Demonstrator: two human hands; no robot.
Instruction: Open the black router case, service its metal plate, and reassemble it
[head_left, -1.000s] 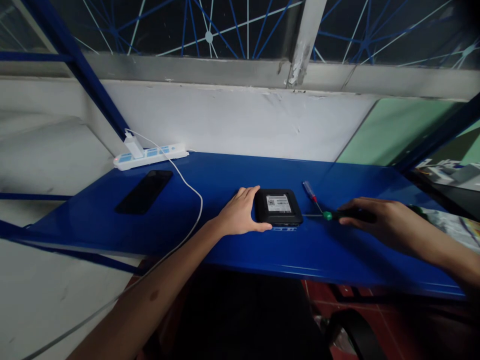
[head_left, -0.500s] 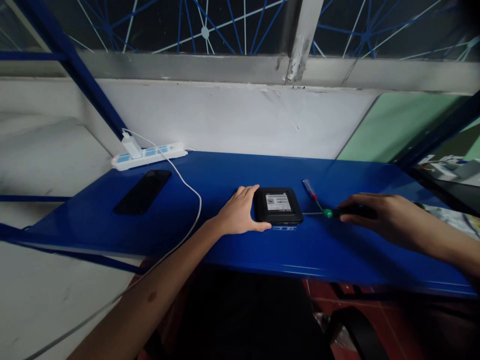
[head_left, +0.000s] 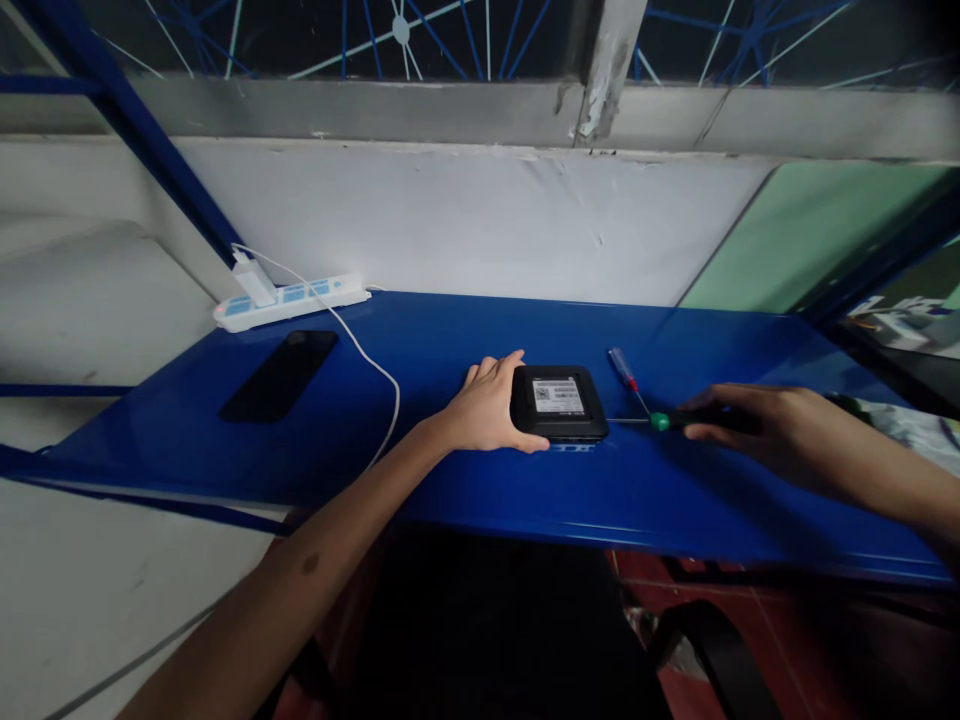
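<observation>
A flat black box-shaped device (head_left: 527,425) with rounded corners and a white printed label (head_left: 558,395) lies on the blue table. My left hand (head_left: 491,405) grips its left side, thumb along the near edge and fingers along the far edge. In my right hand (head_left: 757,425) is a screwdriver (head_left: 660,421) with a black and green handle, held level. Its shaft points left and its tip meets the device's right side; whether it goes into a gap there I cannot tell. Just behind that shaft lies a smaller screwdriver (head_left: 622,368) with a clear and red handle.
A black phone (head_left: 280,376) lies on the left of the blue table (head_left: 465,500). Behind it sits a white power strip (head_left: 300,303) with a charger plugged in. Its white cable (head_left: 367,355) curves across the tabletop toward the front edge. Patterned material (head_left: 911,430) lies at the far right.
The camera view has shifted slightly. Both hands keep their holds on the device and screwdriver, and the screwdriver tip remains at the device's right side.
</observation>
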